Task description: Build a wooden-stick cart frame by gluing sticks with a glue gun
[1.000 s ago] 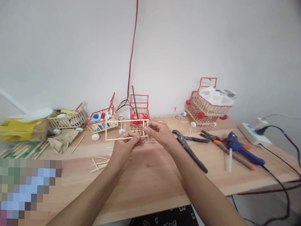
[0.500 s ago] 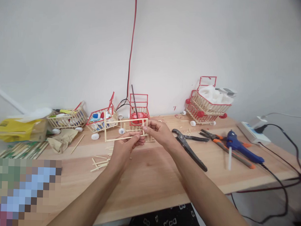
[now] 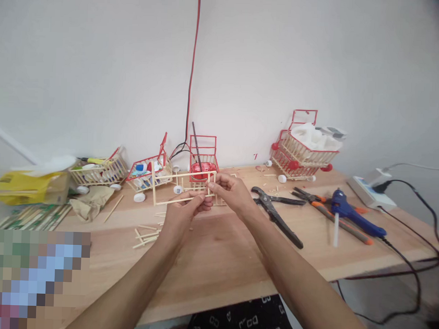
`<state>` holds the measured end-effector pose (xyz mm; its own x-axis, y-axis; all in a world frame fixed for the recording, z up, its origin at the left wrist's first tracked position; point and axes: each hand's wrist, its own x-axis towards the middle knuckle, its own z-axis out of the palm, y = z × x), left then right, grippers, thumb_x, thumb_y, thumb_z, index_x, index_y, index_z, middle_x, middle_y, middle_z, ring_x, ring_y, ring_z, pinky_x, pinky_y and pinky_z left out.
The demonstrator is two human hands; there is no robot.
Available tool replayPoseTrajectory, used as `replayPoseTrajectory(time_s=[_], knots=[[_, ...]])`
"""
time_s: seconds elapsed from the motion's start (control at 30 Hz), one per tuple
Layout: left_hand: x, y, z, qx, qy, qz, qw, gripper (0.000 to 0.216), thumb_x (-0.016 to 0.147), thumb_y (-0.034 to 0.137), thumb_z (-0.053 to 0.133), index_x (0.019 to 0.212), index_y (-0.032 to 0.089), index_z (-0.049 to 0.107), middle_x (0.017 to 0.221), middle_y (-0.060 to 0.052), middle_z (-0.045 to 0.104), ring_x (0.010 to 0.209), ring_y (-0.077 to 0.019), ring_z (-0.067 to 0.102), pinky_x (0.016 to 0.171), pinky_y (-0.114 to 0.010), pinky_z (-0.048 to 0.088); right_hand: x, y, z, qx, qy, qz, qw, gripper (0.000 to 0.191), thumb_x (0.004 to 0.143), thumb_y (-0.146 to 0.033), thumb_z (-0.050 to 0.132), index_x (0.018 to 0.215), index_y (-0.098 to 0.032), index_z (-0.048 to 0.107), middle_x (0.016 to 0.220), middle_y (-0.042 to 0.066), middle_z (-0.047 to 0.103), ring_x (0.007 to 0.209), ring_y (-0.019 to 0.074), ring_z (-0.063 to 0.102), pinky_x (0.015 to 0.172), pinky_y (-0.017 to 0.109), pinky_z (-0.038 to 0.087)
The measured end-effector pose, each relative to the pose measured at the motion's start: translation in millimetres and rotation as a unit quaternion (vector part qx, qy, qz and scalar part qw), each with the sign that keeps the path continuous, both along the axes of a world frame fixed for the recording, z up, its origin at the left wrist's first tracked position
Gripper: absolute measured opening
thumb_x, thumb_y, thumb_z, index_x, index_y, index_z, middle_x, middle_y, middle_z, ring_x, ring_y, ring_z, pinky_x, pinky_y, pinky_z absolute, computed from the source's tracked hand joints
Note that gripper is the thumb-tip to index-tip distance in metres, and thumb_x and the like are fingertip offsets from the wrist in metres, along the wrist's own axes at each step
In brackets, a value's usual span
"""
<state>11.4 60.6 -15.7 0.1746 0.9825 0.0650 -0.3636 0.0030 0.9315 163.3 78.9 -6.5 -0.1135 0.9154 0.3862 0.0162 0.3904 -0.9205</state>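
A rectangular frame of thin wooden sticks [image 3: 181, 174] is held up above the table between both hands. My left hand [image 3: 187, 209] pinches its lower bar near the right end. My right hand [image 3: 230, 190] grips the short upright at the frame's right end, thumb and fingers together. Behind the frame stands a small stick cart with red painted bars [image 3: 203, 136], holding a red-stained cup [image 3: 204, 169] with a dark stick in it. Loose cut sticks [image 3: 147, 238] lie on the table to the left of my left forearm.
More stick carts, one filled with bottle caps [image 3: 147, 171] and one with white material [image 3: 308, 139], stand along the wall. Black cutters [image 3: 277, 217], orange-handled pliers [image 3: 342, 221], a blue glue gun [image 3: 354, 215] and a power strip [image 3: 371, 193] with cables lie right. A yellow bag [image 3: 27, 186] lies left.
Both hands keep their hold on the stick frame, which stays almost in place. The whole view has shifted very slightly.
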Motion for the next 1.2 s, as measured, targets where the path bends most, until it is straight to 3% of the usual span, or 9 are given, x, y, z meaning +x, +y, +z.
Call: replayPoseTrajectory(time_s=[0.8, 1.2], knots=[[1.3, 0.9, -0.5, 0.007, -0.009, 0.002, 1.000, 0.016, 0.072, 0.023, 0.073, 0.082, 0.012, 0.071, 0.075, -0.006, 0.073, 0.068, -0.0131, 0.066, 0.074, -0.027, 0.053, 1.0, -0.5, 3.7, -0.020, 0.002, 0.015, 1.000, 0.028, 0.075, -0.044, 0.067, 0.073, -0.017, 0.062, 0.074, 0.000, 0.059, 0.071, 0.0134, 0.053, 0.070, 0.027, 0.041], [-0.6, 0.3, -0.8, 0.009, -0.002, 0.006, 1.000, 0.016, 0.072, 0.025, 0.073, 0.081, 0.012, 0.071, 0.076, -0.006, 0.073, 0.070, -0.0138, 0.066, 0.074, -0.028, 0.053, 4.8, -4.2, 8.4, -0.026, 0.002, -0.009, 1.000, 0.031, 0.078, -0.048, 0.065, 0.082, -0.017, 0.068, 0.081, 0.001, 0.065, 0.077, 0.0149, 0.057, 0.076, 0.028, 0.042]])
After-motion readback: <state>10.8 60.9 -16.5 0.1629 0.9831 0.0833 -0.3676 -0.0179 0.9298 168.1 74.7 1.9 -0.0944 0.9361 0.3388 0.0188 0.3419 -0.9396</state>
